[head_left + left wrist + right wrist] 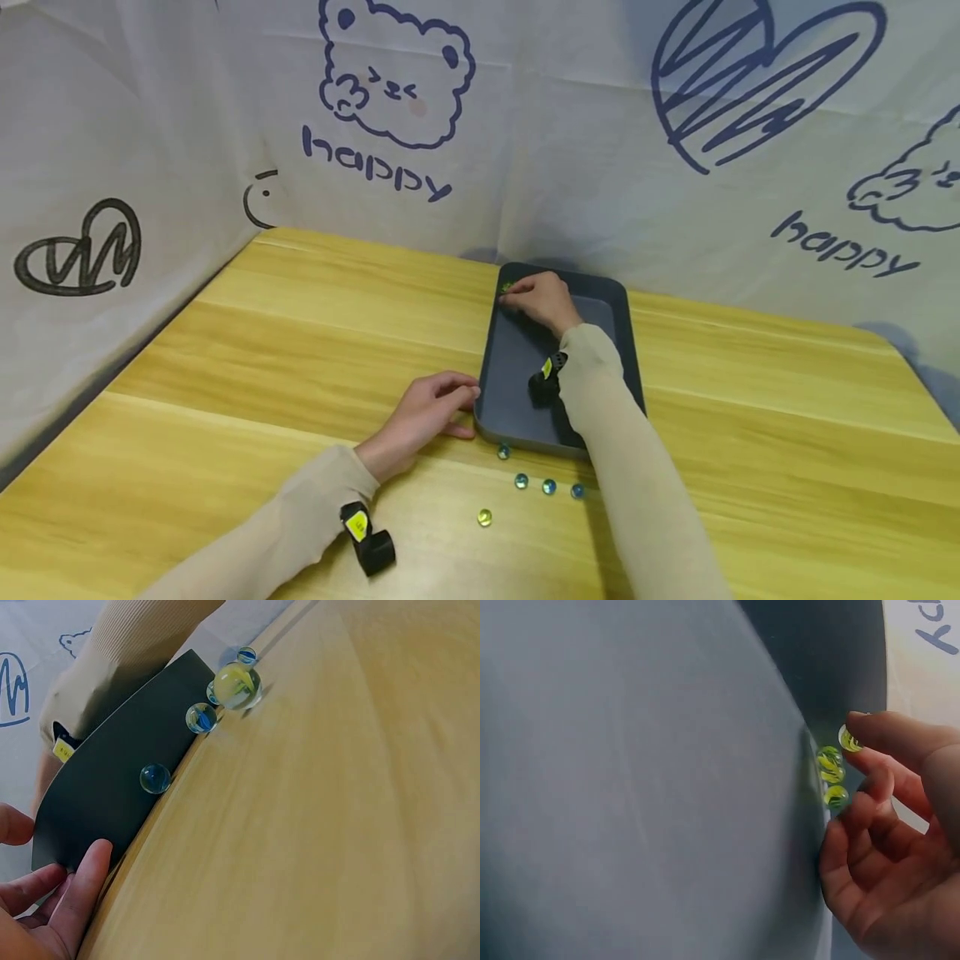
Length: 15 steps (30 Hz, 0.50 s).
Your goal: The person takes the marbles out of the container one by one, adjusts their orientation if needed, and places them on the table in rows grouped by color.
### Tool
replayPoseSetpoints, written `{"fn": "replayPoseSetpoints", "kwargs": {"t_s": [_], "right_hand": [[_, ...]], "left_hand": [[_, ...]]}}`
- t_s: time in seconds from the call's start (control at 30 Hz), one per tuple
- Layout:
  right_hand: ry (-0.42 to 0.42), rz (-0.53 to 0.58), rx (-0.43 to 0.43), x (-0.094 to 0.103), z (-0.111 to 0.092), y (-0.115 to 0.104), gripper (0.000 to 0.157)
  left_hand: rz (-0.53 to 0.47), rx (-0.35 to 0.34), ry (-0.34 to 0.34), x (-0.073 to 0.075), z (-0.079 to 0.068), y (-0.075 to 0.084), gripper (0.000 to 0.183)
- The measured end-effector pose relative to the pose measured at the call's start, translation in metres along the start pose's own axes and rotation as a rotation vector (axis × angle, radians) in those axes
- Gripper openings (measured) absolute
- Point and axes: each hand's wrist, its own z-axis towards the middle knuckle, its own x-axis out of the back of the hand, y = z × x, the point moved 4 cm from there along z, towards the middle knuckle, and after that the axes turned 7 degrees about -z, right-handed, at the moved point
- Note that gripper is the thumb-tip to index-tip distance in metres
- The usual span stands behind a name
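That marble (848,739) could skitter off
Right hand (546,302) pinches it, perhaps too lightly; left hand (429,414), fingers apart, touches the tray (516,367).

White cloth backdrop (570,200), blue bear drawing (397,79), scribbled heart (757,83); yellow wood-grain table (337,333) before it.

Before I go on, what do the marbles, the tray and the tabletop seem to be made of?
Marbles: probably glass, smooth and glossy; they look clear, with coloured swirls inside.
Tray: plastic or coated metal, I can't tell which; even dark grey, mostly matt.
Tabletop: wood or wood-look laminate, with a slight sheen; yellowish grain streaks and soft highlights show.
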Motion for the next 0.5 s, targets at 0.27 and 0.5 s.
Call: {"fn": "replayPoseSetpoints", "kwargs": {"t_s": [0.27, 0.5], "right_hand": [[-0.054, 0.084, -0.030, 0.018, -0.007, 0.006, 0.030], [-0.052, 0.141, 0.034, 0.038, -0.021, -0.004, 0.029]], "left_hand": [[0.004, 0.001, -0.006, 0.000, 0.000, -0.002, 0.030], [0.004, -0.002, 0.011, 0.001, 0.000, -0.002, 0.031]]}}
